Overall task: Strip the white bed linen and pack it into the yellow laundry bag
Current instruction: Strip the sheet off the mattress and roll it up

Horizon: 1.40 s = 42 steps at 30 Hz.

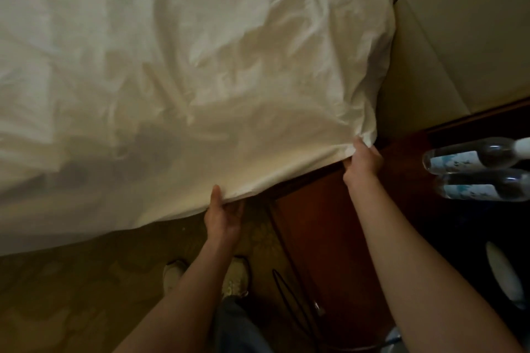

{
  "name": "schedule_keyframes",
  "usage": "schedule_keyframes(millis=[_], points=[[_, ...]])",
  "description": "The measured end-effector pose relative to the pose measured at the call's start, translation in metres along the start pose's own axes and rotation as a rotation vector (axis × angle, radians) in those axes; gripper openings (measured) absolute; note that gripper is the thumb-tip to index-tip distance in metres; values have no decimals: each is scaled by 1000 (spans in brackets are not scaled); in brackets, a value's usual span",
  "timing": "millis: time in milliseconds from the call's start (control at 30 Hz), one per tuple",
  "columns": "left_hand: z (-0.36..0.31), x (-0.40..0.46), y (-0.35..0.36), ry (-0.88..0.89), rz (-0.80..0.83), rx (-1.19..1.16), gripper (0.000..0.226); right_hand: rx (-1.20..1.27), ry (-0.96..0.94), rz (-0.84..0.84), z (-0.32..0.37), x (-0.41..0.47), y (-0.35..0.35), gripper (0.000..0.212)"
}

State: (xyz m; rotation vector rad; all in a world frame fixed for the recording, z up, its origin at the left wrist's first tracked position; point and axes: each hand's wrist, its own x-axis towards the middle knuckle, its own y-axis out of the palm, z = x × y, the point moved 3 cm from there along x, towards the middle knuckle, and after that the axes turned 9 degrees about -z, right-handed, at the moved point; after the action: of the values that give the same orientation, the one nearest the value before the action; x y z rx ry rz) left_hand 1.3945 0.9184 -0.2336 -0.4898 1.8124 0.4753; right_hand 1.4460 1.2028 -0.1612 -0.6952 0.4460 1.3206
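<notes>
White fitted sheet (200,66): on bed, near-corner edge lifted. Left hand (222,216), right hand (362,165): both gripping hem. Risk: sharp pull snags corner, or sweeps water bottles (476,169) off nightstand (329,223). Laundry bag unseen.

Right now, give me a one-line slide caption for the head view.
Both hands, left hand and right hand, grip the white sheet edge beside the wooden nightstand.

1. The white bed linen (200,66) is thin matt cloth, creased and crumpled.
2. The nightstand (324,223) is dark reddish wood with a smooth, faintly glossy finish.
3. Two water bottles (473,169) are clear glossy plastic with paper-like labels.
4. The floor (71,295) is matt patterned carpet.
</notes>
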Motion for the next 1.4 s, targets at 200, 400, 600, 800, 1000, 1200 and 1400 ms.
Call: schedule_keyframes(millis=[200, 400, 600, 800, 1000, 1200, 1400], points=[[-2, -10, 1, -39, 85, 35, 25, -244, 126, 304, -37, -41, 26, 24], [-14, -26, -2, 24, 215, 35, 26, -581, 297, 374, -119, -112, 31, 61], [-30, -29, -42, 3, 196, 100, 36, -250, 541, 536, -159, -150, 34, 38], [-95, 1, -56, -76, 154, -310, 47, -193, 427, 337, -167, -135, 18, 41], [-129, 13, -102, -48, 5, -425, 48, -105, 501, 439, -189, -170, 9, 32], [-127, 1, -147, -49, 11, -495, 49, -330, 556, 569, -250, -247, 21, 35], [-169, 14, -166, 8, 171, -475, 64, -221, 590, 760, -287, -297, 43, 68]])
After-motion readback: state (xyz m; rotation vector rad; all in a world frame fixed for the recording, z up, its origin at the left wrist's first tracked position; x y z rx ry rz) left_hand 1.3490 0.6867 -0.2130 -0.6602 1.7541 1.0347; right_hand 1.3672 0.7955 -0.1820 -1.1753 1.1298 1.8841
